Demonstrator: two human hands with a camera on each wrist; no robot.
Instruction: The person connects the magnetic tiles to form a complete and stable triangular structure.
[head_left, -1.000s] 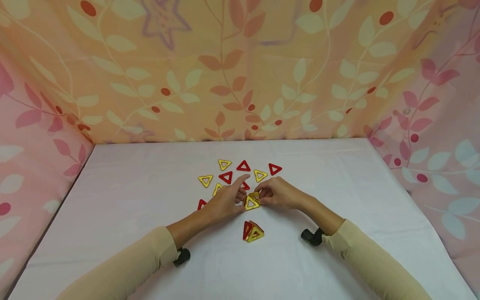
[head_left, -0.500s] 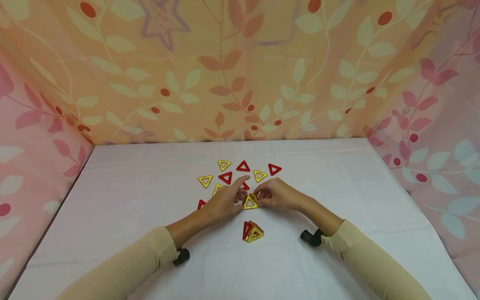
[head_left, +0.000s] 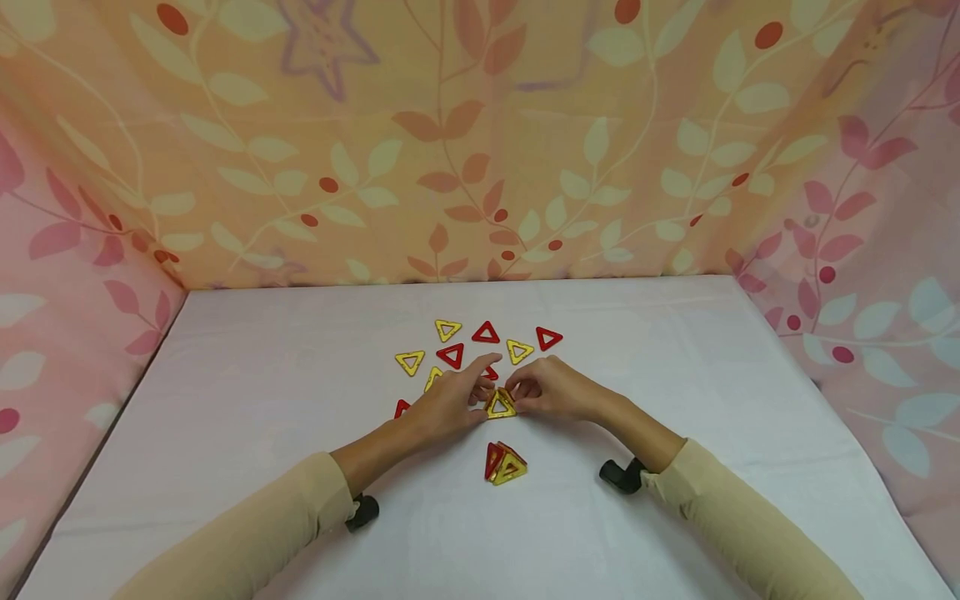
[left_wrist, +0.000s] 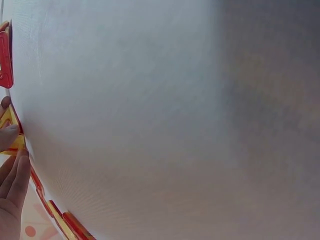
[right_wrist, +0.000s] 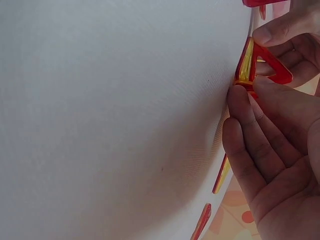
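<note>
Both hands are at a small pyramid of open-centred triangle tiles (head_left: 500,415), standing on the white table with a yellow face toward me. My left hand (head_left: 447,406) holds its left side, thumb at the near lower corner and fingers behind. On the other side my right hand (head_left: 558,390) pinches it between thumb and fingers. The right wrist view shows a red triangle tile (right_wrist: 281,66) and a yellow one joined at the fingertips. In the left wrist view, yellow tile faces (left_wrist: 9,119) show between the fingers. The pyramid's far side is partly hidden by the hands.
Nearer to me stands a second pyramid (head_left: 504,463) with red and yellow sides. Several loose red and yellow triangle tiles lie flat beyond the hands, including a red tile (head_left: 549,338) and a yellow tile (head_left: 410,362). A patterned cloth (head_left: 480,208) walls the table's back.
The pyramid between the hands has shifted slightly left and its yellow face has turned more squarely toward me. The right hand has moved slightly left with it; the left has barely moved.
</note>
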